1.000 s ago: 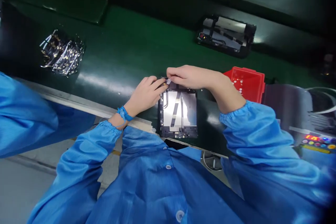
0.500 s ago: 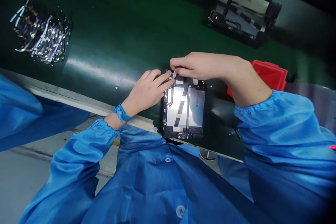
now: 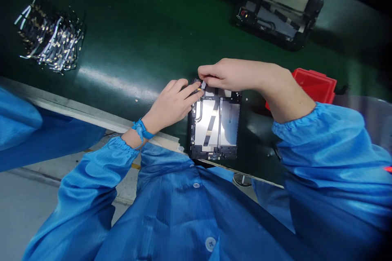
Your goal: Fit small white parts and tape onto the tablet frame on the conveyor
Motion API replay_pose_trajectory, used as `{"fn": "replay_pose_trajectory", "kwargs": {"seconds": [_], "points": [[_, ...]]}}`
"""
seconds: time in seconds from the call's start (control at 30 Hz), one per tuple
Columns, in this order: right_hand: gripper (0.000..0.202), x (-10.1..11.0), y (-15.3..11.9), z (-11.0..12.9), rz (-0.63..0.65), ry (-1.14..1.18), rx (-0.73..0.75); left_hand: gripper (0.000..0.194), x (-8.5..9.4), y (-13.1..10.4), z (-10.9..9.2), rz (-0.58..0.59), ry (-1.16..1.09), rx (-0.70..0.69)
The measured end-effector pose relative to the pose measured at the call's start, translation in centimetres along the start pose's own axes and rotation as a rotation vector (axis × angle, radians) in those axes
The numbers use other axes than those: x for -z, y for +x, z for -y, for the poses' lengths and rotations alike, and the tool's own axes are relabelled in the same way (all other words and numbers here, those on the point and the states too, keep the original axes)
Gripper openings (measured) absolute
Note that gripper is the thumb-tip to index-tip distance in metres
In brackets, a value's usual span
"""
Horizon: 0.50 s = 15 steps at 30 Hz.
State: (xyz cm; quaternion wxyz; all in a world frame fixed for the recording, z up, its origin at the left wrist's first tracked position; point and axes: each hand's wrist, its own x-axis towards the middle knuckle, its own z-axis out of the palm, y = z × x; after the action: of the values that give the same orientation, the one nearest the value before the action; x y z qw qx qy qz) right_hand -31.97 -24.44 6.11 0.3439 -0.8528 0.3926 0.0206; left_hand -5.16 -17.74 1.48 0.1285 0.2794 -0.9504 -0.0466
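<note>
A: Where was the unit [image 3: 216, 120], and how did each hand stand?

B: The unit lay face-up on the table [image 3: 131, 49], at the near edge, its inner parts exposed; the right hand [image 3: 218, 75] was closed, thumb and forefinger pinching a pale strip [image 3: 203, 84] over the upper left corner; the left hand [image 3: 174, 101] lay at the same corner, two fingers extended beside a gold tab [image 3: 199, 89]; its thumb was hidden, so whether it gripped the unit's edge could not be told.

A: Which step was in hand?

B: By judgement, handling of the strip at that corner; the left hand appeared to steady the spot, the right to control the strip; whether the strip was being fitted or lifted could not be determined.

A: What did the next move call for?

B: Probably a light, steady pinch and small fingertip motions; the strip looked thin, and a sharp pull might have creased it.

A: What stood nearby?

B: A pile of flex cables [image 3: 50, 36] lay well apart to the left; a second unit [image 3: 277, 14] lay beyond the right hand; a red bin [image 3: 315, 85] stood behind the right forearm, partly hidden.
</note>
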Motion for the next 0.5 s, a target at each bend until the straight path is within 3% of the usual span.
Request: {"fn": "replay_pose_trajectory", "kwargs": {"seconds": [0.5], "points": [[0.026,-0.21,0.25,-0.06,-0.007,-0.011,-0.021,0.055,-0.34,0.11,-0.09,-0.013,-0.001,0.021]]}}
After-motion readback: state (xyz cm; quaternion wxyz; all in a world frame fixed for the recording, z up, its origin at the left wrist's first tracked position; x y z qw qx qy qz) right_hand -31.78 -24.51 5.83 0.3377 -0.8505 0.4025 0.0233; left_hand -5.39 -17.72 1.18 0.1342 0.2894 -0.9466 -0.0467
